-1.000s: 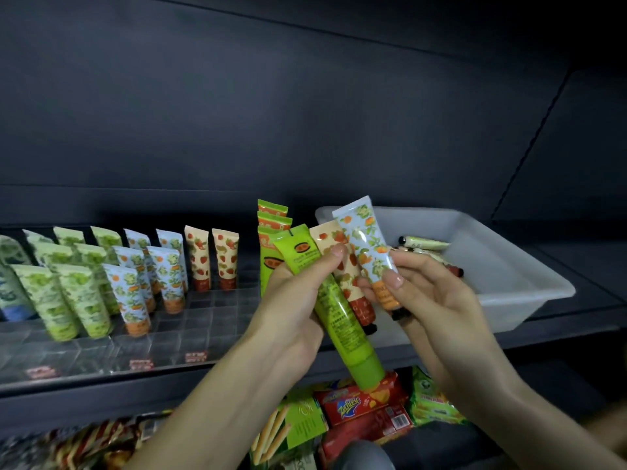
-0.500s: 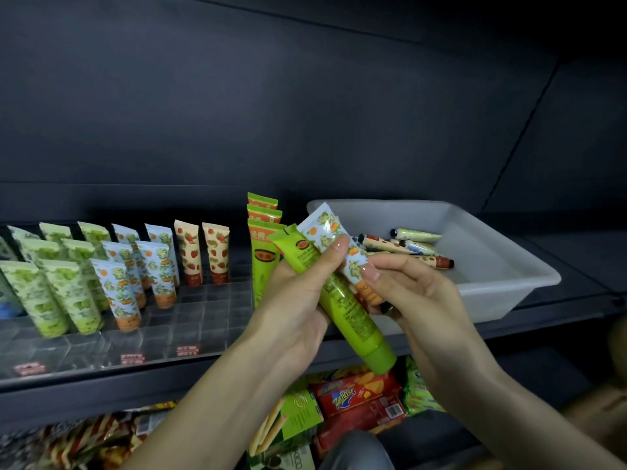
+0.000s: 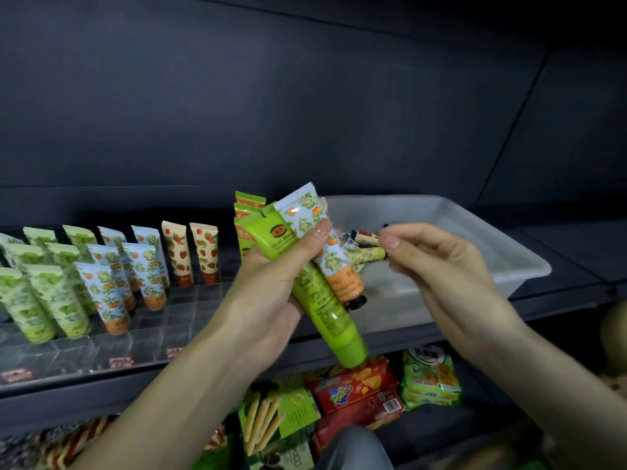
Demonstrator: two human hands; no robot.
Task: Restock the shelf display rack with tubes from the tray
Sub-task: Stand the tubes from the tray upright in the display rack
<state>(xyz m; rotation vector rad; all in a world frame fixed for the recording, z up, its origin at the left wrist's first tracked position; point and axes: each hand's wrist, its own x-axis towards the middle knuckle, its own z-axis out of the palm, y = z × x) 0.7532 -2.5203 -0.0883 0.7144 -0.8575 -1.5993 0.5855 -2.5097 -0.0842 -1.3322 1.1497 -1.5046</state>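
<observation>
1. Head view shows the left hand (image 3: 271, 290) gripping two tubes together, a green tube (image 3: 322, 300) and a blue floral tube (image 3: 336, 266). Both have their caps down, and the thumb is pressed across both bodies. They are held in the air in front of the shelf, between the display rack (image 3: 163, 320) and the white tray (image 3: 509, 245)
2. The right hand (image 3: 448, 266) is near them, before the tray, with its fingers loosely curled. As far as I can see it holds nothing
3. Other loose tubes (image 3: 366, 237) lie in the tray, and the standing rows (image 3: 112, 290) fill the left part of the rack
4. I judge these tubes to be light, with soft glossy bodies that can slide one on another. It seems better to take one at the middle of the body or near the stiff cap end, not at the flat crimped top
5. Half a second ago the right fingers pinched the floral tube. Now they have let it go and moved away to the right, and the left hand alone keeps it
</observation>
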